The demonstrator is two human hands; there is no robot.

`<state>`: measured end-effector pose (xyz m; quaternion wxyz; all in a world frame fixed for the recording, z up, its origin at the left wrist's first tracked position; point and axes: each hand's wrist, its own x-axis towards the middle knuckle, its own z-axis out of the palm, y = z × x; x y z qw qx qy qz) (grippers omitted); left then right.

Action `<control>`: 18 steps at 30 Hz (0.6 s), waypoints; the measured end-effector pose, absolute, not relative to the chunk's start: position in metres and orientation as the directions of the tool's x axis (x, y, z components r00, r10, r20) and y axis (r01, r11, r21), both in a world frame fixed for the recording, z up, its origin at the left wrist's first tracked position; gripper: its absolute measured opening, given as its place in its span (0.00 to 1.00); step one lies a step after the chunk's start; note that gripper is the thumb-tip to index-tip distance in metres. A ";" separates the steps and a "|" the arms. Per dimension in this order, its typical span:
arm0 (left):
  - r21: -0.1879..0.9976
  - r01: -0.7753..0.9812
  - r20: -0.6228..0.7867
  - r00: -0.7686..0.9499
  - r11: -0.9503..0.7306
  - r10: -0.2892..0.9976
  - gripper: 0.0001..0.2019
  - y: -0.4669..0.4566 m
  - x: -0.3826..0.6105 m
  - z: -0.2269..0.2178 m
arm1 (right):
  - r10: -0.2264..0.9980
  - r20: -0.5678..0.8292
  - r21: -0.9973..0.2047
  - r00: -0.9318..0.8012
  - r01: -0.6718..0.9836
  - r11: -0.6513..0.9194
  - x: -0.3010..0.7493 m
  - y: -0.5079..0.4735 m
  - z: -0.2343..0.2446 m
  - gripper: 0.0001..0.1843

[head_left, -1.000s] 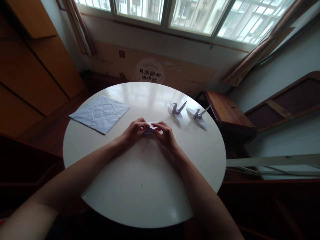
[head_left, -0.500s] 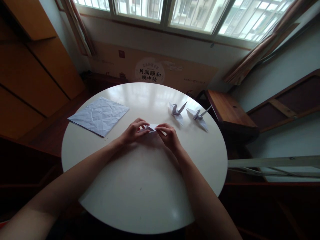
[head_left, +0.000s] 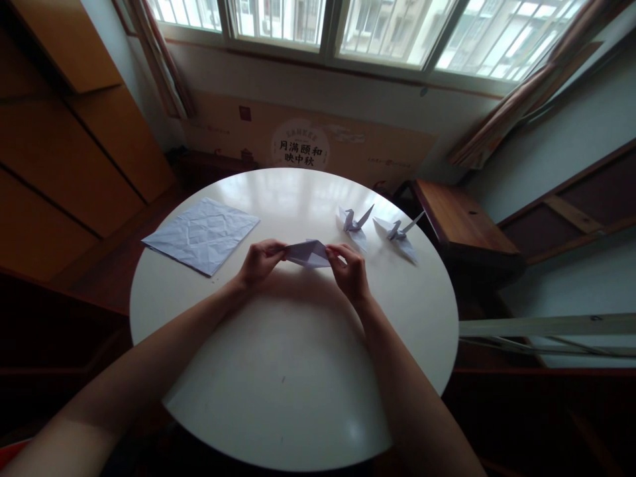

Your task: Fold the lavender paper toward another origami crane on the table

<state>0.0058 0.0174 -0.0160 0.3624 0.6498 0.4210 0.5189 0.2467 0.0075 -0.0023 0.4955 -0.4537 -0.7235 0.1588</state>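
Over the middle of a round white table, both my hands hold a small folded piece of pale paper shaped like a flat diamond. My left hand pinches its left tip. At the right tip, my right hand pinches it too. The piece is lifted slightly off the tabletop.
A creased square sheet of paper lies flat at the table's left. Two finished paper cranes stand at the right rear. A wooden stool is beyond the right edge, a cabinet on the left, windows behind.
The folded paper, earlier pressed down and mostly covered by my fingers, has been lifted and spread between my hands, which moved apart to its two tips.
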 end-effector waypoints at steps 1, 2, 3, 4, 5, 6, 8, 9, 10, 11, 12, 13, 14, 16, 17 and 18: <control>0.937 0.126 0.315 0.085 -0.324 0.945 0.21 0.018 0.006 -0.015 | 0.823 0.561 -0.688 -0.091 0.502 0.525 0.249 0.008 -0.002 0.14; 0.961 0.085 0.259 0.065 -0.264 0.964 0.23 0.018 0.006 -0.014 | 0.832 0.550 -0.697 -0.077 0.506 0.508 0.251 0.009 -0.001 0.14; 0.978 0.046 0.203 0.048 -0.205 0.978 0.25 0.019 0.007 -0.014 | 0.842 0.537 -0.710 -0.055 0.510 0.486 0.253 0.010 -0.001 0.14; 0.988 0.010 0.154 0.034 -0.155 0.987 0.27 0.019 0.007 -0.013 | 0.853 0.522 -0.728 -0.025 0.507 0.460 0.255 0.011 -0.001 0.14; 0.993 -0.019 0.117 0.024 -0.117 0.993 0.28 0.019 0.007 -0.012 | 0.864 0.503 -0.753 0.009 0.496 0.432 0.258 0.013 -0.002 0.15; 0.995 -0.045 0.087 0.021 -0.086 0.996 0.30 0.019 0.008 -0.011 | 0.877 0.479 -0.782 0.040 0.474 0.405 0.260 0.014 -0.003 0.15; 0.995 -0.093 0.030 0.036 -0.027 0.999 0.31 0.018 0.008 -0.009 | 0.902 0.424 -0.836 0.081 0.419 0.355 0.263 0.017 -0.005 0.16; 0.993 -0.115 0.004 0.048 0.001 0.999 0.31 0.018 0.009 -0.008 | 0.912 0.399 -0.857 0.094 0.392 0.335 0.264 0.018 -0.007 0.17; 0.990 -0.140 -0.020 0.057 0.028 0.998 0.30 0.017 0.009 -0.007 | 0.919 0.380 -0.874 0.107 0.366 0.319 0.264 0.019 -0.008 0.17; 0.984 -0.171 -0.045 0.063 0.055 0.997 0.29 0.017 0.009 -0.006 | 0.923 0.366 -0.888 0.121 0.342 0.307 0.265 0.020 -0.009 0.17; 0.976 -0.203 -0.066 0.067 0.078 0.996 0.28 0.016 0.009 -0.005 | 0.925 0.356 -0.898 0.135 0.323 0.299 0.265 0.021 -0.010 0.18; 0.968 -0.232 -0.080 0.070 0.094 0.994 0.27 0.016 0.009 -0.005 | 0.925 0.350 -0.905 0.149 0.309 0.293 0.266 0.022 -0.011 0.18; 0.960 -0.258 -0.091 0.078 0.108 0.993 0.26 0.016 0.009 -0.004 | 0.924 0.347 -0.910 0.162 0.298 0.289 0.266 0.023 -0.012 0.19; 0.946 -0.303 -0.096 0.093 0.120 0.991 0.23 0.016 0.008 -0.002 | 0.919 0.353 -0.912 0.176 0.283 0.296 0.267 0.025 -0.013 0.19; 0.940 -0.323 -0.083 0.095 0.109 0.992 0.22 0.016 0.008 -0.002 | 0.912 0.369 -0.908 0.180 0.282 0.311 0.267 0.025 -0.013 0.19; 0.936 -0.341 -0.060 0.090 0.087 0.994 0.21 0.016 0.009 -0.001 | 0.901 0.393 -0.898 0.182 0.288 0.334 0.267 0.026 -0.014 0.19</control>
